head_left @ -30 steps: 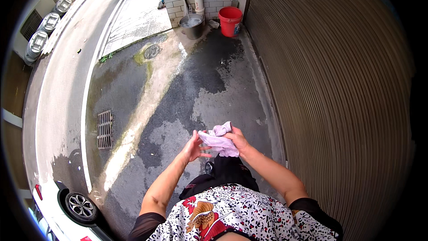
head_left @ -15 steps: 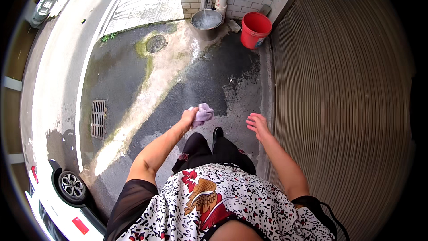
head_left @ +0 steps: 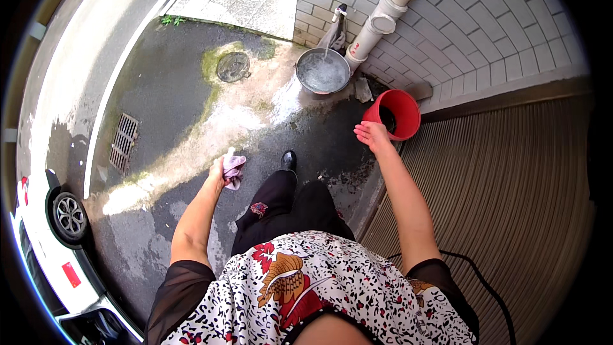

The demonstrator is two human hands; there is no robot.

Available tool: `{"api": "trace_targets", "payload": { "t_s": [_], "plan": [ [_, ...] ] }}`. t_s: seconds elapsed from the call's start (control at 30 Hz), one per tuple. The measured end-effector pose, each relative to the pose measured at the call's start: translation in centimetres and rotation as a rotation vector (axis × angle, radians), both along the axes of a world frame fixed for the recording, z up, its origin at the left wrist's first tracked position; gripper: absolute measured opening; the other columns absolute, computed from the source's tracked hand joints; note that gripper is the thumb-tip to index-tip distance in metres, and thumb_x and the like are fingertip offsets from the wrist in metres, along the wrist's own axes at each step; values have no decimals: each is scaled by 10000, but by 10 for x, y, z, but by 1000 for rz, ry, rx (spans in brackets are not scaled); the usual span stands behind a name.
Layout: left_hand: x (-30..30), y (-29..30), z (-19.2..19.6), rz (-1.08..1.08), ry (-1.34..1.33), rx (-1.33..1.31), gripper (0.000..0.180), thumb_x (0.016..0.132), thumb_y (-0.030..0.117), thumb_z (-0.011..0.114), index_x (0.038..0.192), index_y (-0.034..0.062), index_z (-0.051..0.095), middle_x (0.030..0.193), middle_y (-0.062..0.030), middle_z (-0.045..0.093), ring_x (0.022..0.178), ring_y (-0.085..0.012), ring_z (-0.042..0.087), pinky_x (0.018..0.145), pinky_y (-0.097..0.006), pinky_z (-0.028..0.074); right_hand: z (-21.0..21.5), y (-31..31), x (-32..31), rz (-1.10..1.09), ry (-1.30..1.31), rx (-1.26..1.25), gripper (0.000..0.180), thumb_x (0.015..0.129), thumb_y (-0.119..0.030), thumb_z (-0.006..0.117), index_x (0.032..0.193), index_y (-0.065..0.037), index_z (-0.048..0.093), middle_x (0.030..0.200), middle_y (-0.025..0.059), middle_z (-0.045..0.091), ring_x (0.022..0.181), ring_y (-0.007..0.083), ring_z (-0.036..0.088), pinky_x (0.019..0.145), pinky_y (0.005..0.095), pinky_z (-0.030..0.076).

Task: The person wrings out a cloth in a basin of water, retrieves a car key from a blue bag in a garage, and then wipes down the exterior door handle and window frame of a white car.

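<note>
Bunched up in my left hand (head_left: pixel 218 171) is a lilac cloth (head_left: pixel 234 172), held out over the wet ground. A small whitish bit shows at its top. My right hand (head_left: pixel 372 134) is empty, fingers stretched out, and overlaps the near side of a red bucket (head_left: pixel 408 112) in the picture; I cannot tell whether it touches. Beside the wall stands a metal bucket (head_left: pixel 324 71) with bubbly water in it, and a thin stream falls into it from the tap (head_left: pixel 338 14) above. The red bucket looks dark inside.
A white pipe (head_left: pixel 384 23) runs up the tiled wall behind the buckets. On the right is a ribbed shutter (head_left: pixel 498 191). A manhole cover (head_left: pixel 233 66) and a drain grate (head_left: pixel 124 142) lie in the ground. At the lower left stands a white car (head_left: pixel 48 255).
I have stepped closer to the buckets, and the view has turned. My left hand with the cloth has swung out to the left; my right hand now appears against the red bucket.
</note>
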State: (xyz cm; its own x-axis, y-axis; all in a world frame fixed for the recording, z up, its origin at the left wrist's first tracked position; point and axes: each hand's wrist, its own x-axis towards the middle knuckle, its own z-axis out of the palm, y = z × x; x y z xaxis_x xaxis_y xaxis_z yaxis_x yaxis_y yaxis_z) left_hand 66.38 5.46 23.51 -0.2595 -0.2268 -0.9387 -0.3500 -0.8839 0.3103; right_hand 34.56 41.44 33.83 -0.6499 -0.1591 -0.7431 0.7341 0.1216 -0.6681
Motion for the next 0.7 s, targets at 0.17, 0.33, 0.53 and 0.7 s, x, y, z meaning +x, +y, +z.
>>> {"api": "trace_targets", "payload": {
  "t_s": [0.17, 0.33, 0.53, 0.7],
  "plan": [
    [-129, 17, -18, -227, -135, -196, 440, 803, 526, 502, 954, 118, 564, 746, -64, 586, 568, -180, 530, 404, -317, 377, -1, -77, -180, 216, 305, 240, 205, 849, -162, 474, 974, -13, 540, 825, 96, 627, 632, 175, 625, 504, 271, 488],
    [-272, 55, -27, -230, -76, -208, 461, 800, 536, 504, 844, 83, 582, 617, -41, 555, 450, -145, 497, 341, -280, 376, -15, -180, -323, 757, 955, 844, 427, 861, -368, 460, 948, 35, 569, 926, 267, 604, 931, 393, 574, 781, 459, 451],
    [-412, 104, -47, -239, 81, -152, 541, 790, 427, 586, 1179, 67, 476, 1073, -119, 567, 888, -219, 581, 555, -348, 517, -48, -253, -408, 1124, 1064, 931, 513, 882, -443, 438, 890, 46, 592, 886, 274, 606, 893, 406, 582, 766, 479, 451],
    [-480, 137, -77, -208, -48, -238, 554, 762, 398, 618, 1175, 57, 476, 1050, -108, 588, 902, -231, 592, 614, -369, 528, -83, -250, -432, 1329, 1092, 828, 538, 881, -430, 452, 719, 49, 634, 652, 231, 611, 643, 342, 626, 655, 435, 478]
  ]
}}
